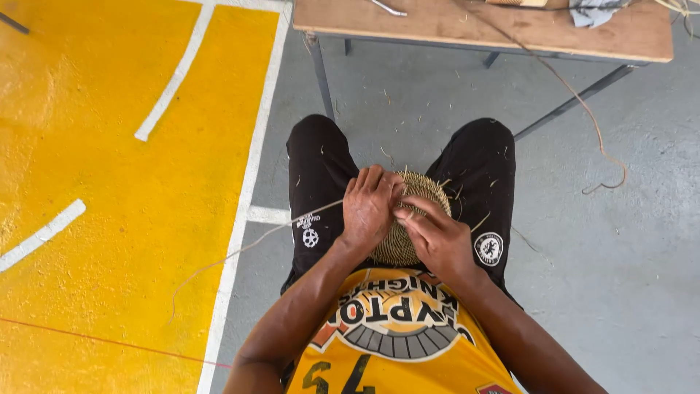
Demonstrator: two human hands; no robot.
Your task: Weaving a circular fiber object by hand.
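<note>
Woven disc (408, 219): round, coiled straw, tan; both hands' fingers (379, 191) grasping it.

Both hands grip a round woven basket piece (408, 219) on the lap: left hand (370, 208) on its left edge, right hand (437, 237) on its right. A thin fibre strand (240, 252) trails left.
</note>
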